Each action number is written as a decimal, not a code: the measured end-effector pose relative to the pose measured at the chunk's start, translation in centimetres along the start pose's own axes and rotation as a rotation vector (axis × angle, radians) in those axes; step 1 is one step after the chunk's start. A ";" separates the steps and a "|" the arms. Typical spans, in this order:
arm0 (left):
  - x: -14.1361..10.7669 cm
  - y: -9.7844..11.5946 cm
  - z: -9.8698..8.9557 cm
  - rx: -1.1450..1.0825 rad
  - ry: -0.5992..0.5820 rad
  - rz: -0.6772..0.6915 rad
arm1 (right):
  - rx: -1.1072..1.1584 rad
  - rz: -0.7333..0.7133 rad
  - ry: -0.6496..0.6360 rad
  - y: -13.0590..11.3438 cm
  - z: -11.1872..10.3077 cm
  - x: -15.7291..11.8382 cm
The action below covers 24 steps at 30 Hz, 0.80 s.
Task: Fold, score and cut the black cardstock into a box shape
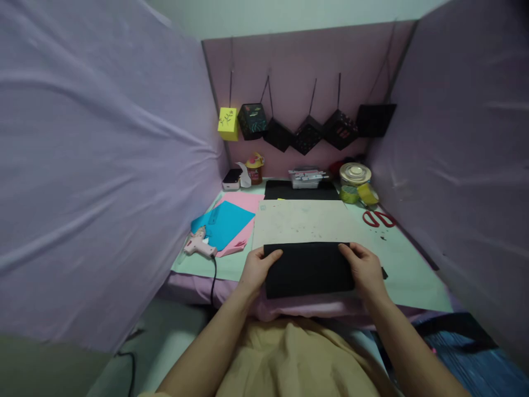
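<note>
A sheet of black paper (309, 270) is stretched between my two hands, over the front edge of the table. My left hand (258, 270) pinches its upper left corner, thumb on top. At the upper right corner my right hand (364, 270) grips the same sheet, its thumb also lying on the face. The fingers behind the paper are hidden. Just beyond the sheet lies a pale, marked board (301, 220).
On the left are a glue gun (200, 244) with a cord, blue paper (231, 220) and pink paper (243, 199). Red-handled scissors (378, 219) and tape rolls (367, 194) lie right. A box of pens (306, 177) stands behind. Decorated boxes (308, 135) hang at the back; purple cloth (124, 138) walls the sides.
</note>
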<state>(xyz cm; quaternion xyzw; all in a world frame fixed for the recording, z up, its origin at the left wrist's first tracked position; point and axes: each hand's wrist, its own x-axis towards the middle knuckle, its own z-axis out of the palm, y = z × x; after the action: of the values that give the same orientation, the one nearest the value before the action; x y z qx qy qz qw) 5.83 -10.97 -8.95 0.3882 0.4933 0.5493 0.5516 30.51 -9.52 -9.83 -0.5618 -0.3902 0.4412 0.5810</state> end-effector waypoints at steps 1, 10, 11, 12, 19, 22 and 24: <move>-0.2 0.0 0.0 0.002 -0.001 -0.012 | -0.008 0.006 0.004 0.1 -0.1 -0.1; -0.7 -0.3 0.4 -0.025 0.026 -0.057 | -0.062 0.011 0.031 1.4 -0.8 -0.3; -0.7 -0.3 0.4 -0.027 0.028 -0.057 | -0.052 0.019 0.026 1.5 -0.8 -0.2; -0.7 -0.3 0.4 -0.027 0.033 -0.059 | -0.040 0.026 0.024 1.6 -0.8 -0.2; -0.5 -0.7 0.2 -0.008 0.032 -0.044 | -0.116 -0.006 0.052 1.3 -0.7 -0.3; -0.5 -0.7 0.3 -0.018 0.038 -0.052 | -0.121 -0.011 0.044 1.2 -0.7 -0.4; -0.5 -0.7 0.3 -0.025 0.040 -0.061 | -0.124 -0.013 0.043 1.3 -0.7 -0.3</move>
<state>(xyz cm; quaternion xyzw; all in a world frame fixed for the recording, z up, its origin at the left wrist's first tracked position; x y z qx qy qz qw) 6.37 -11.49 -9.50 0.3550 0.5088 0.5460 0.5630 31.01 -10.11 -11.18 -0.6036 -0.4076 0.4002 0.5562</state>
